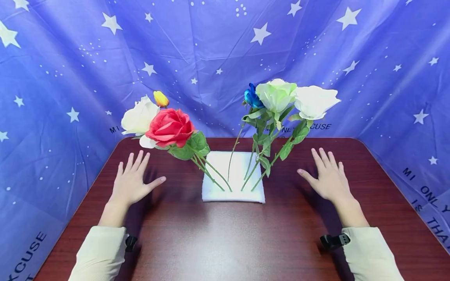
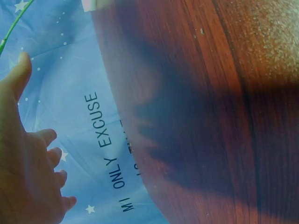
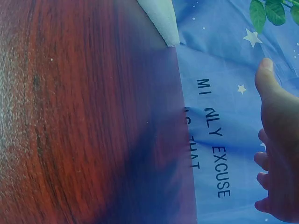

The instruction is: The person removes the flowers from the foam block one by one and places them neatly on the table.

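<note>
Head view: flowers (image 1: pixel 170 128) planted slantwise in white pad (image 1: pixel 216 160); left hand (image 1: pixel 131 183), right hand (image 1: pixel 330 182) spread wide.

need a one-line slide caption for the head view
Flowers rising from a white pad on a table, left hand and right hand spread either side.

Curtain (image 1: pixel 211 54): "MI ONLY EXCUSE", "IS THAT"

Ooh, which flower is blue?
The small blue flower, just left of the pale green flower in the head view. Only it is blue; the others are red, yellow, white or pale green.
</note>
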Tool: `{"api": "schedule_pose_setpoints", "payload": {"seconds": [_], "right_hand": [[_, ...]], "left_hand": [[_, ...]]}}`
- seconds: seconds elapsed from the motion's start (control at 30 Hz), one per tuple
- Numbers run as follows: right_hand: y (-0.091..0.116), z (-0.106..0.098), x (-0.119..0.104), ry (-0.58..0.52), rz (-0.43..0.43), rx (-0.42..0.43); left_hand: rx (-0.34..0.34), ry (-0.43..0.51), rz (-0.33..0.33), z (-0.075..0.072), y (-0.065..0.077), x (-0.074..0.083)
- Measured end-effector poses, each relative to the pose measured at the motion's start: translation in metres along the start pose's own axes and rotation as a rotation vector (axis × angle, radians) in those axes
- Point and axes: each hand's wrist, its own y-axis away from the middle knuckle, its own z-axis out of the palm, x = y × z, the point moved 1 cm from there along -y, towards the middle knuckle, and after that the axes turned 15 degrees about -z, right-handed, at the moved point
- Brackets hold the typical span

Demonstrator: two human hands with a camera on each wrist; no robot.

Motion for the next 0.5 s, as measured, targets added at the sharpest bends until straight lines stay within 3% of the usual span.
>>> {"api": "schedule_pose_setpoints", "payload": {"seconds": [0.2,0.5], "right_hand": [[-0.001,0.004,-0.001,-0.021,-0.005,-0.012],[-0.004,0.009,-0.005,-0.021,-0.071,0.008]], "left_hand": [[-0.042,0.01,0.034,0.005,-0.002,0.001],[-0.082,0.027,0.14,0.015,-0.01,0.008]]}}
